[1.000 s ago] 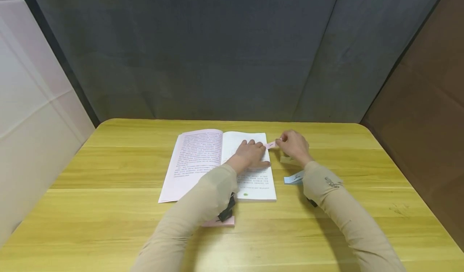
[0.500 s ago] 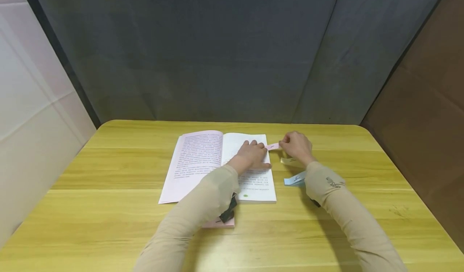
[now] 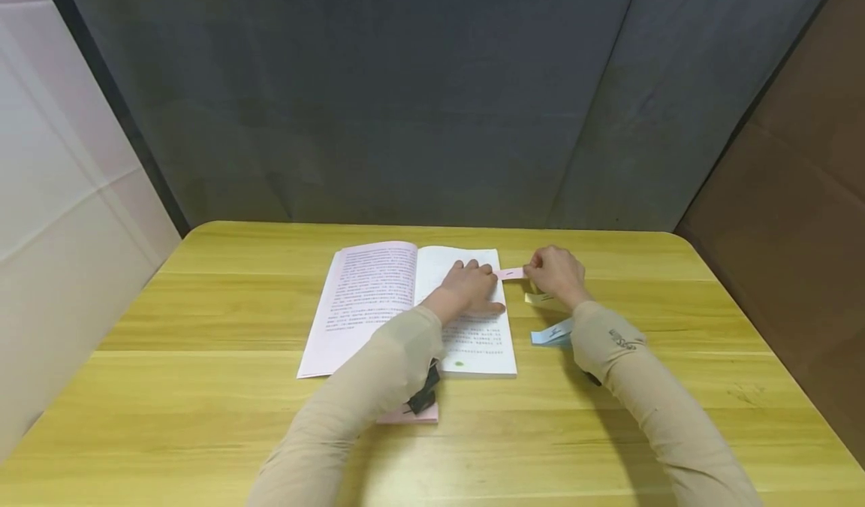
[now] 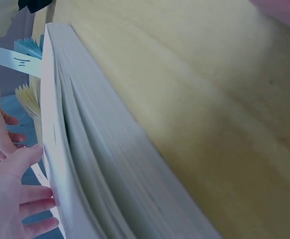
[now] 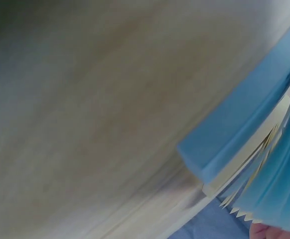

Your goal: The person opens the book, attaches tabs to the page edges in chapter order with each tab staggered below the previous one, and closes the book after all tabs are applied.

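Observation:
An open book (image 3: 368, 289) lies on the table, its left page pinkish and its right page white. My left hand (image 3: 471, 289) rests on the right page, fingers spread, thumb toward the page's outer edge. Beyond that edge sticks out a pink sticky strip (image 3: 510, 273) with a dark mark. My right hand (image 3: 556, 273) pinches the strip's outer end between thumb and fingers; its inner end is by my left fingertips. In the left wrist view, the left hand (image 4: 20, 199) lies along the book's page edges (image 4: 115, 149). Only a bit of the right hand (image 5: 274, 232) shows in the right wrist view.
Right of the book lie a yellow sticky pad (image 3: 538, 298) and a blue sticky pad (image 3: 553, 333), partly under my right arm. A pink sticky pad (image 3: 420, 417) lies below the book beside my left forearm. A dark cloth wall (image 3: 419, 116) stands behind the wooden table.
My right hand has shifted slightly right, still pinching the pink strip, which now lies flatter and straighter. My left hand stays on the page.

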The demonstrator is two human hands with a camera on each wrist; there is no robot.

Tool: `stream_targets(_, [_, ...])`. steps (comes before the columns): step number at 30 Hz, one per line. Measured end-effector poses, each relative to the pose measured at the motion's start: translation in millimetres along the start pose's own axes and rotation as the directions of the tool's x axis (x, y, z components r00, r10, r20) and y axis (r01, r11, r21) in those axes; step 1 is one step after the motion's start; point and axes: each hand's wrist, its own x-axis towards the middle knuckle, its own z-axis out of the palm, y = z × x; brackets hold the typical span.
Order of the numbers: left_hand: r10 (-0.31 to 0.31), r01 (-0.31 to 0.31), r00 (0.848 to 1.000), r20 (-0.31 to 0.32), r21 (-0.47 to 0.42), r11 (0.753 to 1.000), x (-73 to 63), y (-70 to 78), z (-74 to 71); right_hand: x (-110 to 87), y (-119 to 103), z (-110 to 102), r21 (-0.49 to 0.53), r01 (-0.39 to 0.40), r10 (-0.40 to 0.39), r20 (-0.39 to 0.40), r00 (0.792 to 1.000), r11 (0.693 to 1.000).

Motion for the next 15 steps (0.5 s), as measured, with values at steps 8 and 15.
stream_targets(8, [0.001, -0.002, 1.0, -0.004, -0.009, 1.0, -4.2, 1.1, 0.8, -0.7, 0.2, 0.5, -0.013, -0.003, 0.003, 0.016, 1.0, 1.0])
stream_targets(15, [0.0, 0.0, 1.0, 0.001, -0.021, 1.0, -6.3, -1.3, 1.4, -1.0, -1.4, 0.9, -0.009, 0.006, -0.006, 0.01, 1.0, 1.0])
